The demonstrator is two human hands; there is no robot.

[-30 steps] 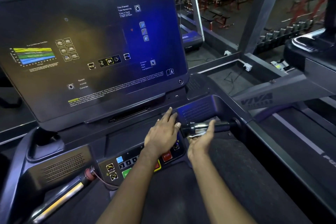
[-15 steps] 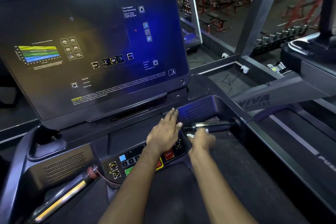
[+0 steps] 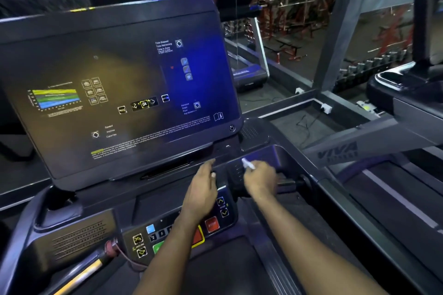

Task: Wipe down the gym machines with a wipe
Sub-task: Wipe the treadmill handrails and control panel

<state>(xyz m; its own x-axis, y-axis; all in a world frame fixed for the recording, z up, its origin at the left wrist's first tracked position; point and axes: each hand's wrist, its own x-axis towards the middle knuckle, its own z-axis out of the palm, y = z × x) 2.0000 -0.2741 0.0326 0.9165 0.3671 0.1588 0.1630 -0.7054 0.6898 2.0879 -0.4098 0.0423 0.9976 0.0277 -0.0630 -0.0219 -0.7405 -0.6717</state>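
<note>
2 bare forearms reach forward from the lower edge of the frame, drawing closer together as they go. The left forearm [image 3: 167,254] rises from bottom centre with its wrist straight. The left hand [image 3: 202,189] lies palm down, fingers straight and close together, pointing away from the body, thumb [image 3: 212,175] lying along the inner side. The right forearm [image 3: 311,244] comes in from the lower right corner, angled leftward. The right hand [image 3: 260,181], back uppermost and knuckles bent, curls its fingers around a white wipe [image 3: 248,165] (only a small, blurred tip shows past them). The 2 hands sit side by side, near but not touching.
</note>
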